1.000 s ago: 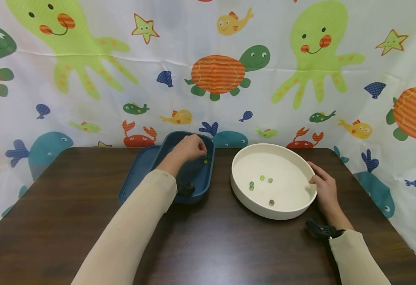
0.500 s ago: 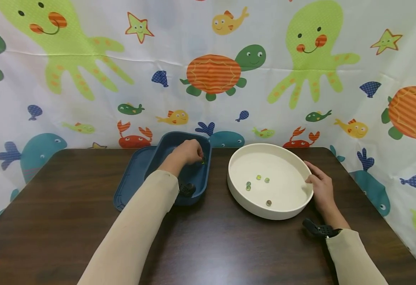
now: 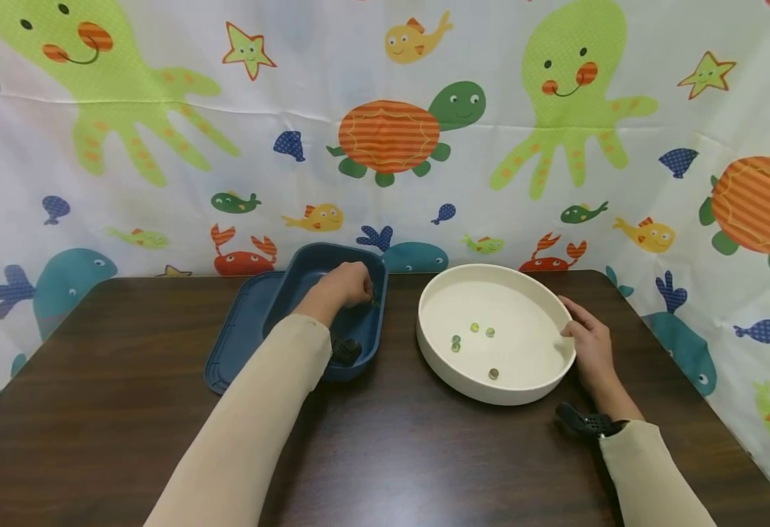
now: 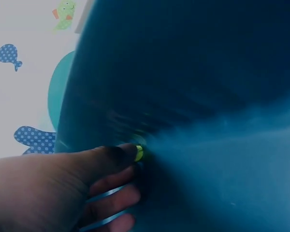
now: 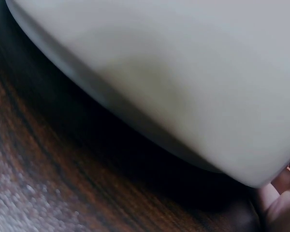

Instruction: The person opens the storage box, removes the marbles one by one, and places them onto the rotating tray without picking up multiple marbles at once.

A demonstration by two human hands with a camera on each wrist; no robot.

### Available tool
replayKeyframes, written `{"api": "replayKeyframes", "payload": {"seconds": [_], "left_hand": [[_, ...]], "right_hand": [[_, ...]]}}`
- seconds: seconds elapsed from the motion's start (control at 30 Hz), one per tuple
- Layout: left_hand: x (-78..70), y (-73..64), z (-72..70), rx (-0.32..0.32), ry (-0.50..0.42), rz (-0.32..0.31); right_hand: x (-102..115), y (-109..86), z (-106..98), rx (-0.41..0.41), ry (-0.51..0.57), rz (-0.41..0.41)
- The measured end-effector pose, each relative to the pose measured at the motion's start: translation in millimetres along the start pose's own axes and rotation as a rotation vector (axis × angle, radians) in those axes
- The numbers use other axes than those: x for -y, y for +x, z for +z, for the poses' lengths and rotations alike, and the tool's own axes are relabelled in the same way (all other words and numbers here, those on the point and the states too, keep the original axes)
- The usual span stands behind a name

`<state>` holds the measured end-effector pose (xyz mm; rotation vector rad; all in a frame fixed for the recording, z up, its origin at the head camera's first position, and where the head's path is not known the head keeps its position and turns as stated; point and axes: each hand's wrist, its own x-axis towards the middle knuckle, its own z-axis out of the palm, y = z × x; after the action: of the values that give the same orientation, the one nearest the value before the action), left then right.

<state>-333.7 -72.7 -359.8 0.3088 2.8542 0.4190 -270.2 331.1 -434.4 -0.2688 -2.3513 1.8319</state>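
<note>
In the head view, my left hand [image 3: 348,284] is down inside the blue rectangular container [image 3: 364,326], near its right wall. Up close in the left wrist view, its thumb and fingers pinch a small yellow-green glass marble [image 4: 139,153] at the container's inner corner. My right hand [image 3: 593,351] grips the right side of a round cream bowl [image 3: 533,311], thumb over the rim and fingers outside. Several marbles lie loose on the bowl's floor, among them a brownish marble [image 3: 493,373] toward the front. The right wrist view shows mostly the bowl's outer wall [image 5: 208,87] and a few fingertips.
A flat blue lid or tray [image 3: 228,355] lies partly under the container's left side. Everything stands on a dark wooden table [image 3: 411,454]. A white curtain [image 3: 306,73] printed with sea animals hangs behind the table's back edge.
My left hand has gone slightly lower in the container, and the marble is now mostly hidden in the head view. The whole scene has shifted left as the head turned. The right hand keeps its hold.
</note>
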Motion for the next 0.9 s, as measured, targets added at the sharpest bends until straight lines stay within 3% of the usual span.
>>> {"api": "replayKeyframes", "payload": {"seconds": [0.2, 0.43, 0.67, 0.9], "left_hand": [[-0.9, 1.6, -13.9, -0.016, 0.018, 0.033], [-9.6, 1.3, -34.9, -0.029, -0.026, 0.089], [-31.6, -1.3, -49.3, -0.079, -0.027, 0.177], [-59.4, -2.4, -47.0, -0.095, -0.041, 0.224]], "right_hand": [[1.4, 0.8, 2.8, -0.008, -0.006, 0.012], [2.3, 2.1, 3.4, -0.018, -0.012, 0.034], [1.7, 4.1, 5.3, -0.024, -0.018, 0.023], [1.8, 5.3, 10.8, -0.029, -0.017, 0.012]]}}
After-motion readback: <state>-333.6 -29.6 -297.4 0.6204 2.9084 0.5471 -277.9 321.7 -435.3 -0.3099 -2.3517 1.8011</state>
